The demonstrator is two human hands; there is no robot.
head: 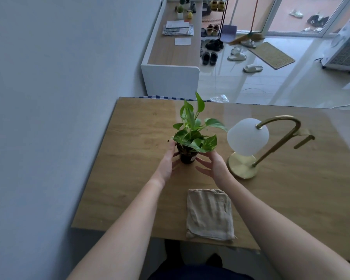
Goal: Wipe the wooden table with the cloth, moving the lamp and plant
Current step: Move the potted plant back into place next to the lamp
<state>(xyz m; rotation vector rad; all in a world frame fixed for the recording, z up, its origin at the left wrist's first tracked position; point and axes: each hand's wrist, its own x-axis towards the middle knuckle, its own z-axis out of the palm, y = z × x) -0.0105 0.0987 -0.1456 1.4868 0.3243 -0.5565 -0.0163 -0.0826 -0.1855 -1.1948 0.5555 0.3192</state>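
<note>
Small leafy green plant in black plastic pot (187, 156): mid-table, toward the wooden table's (129, 142) far edge. Left hand (167, 162) and right hand (212, 164) spread wide, flanking pot. Likely light, top-heavy; grip pot, not leaves.

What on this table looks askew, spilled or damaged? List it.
Nothing stands out. The plant stands upright in its pot, between the left hand and right hand. The lamp sits level on its base. The cloth lies folded near the table edge. No spill shows.
</note>
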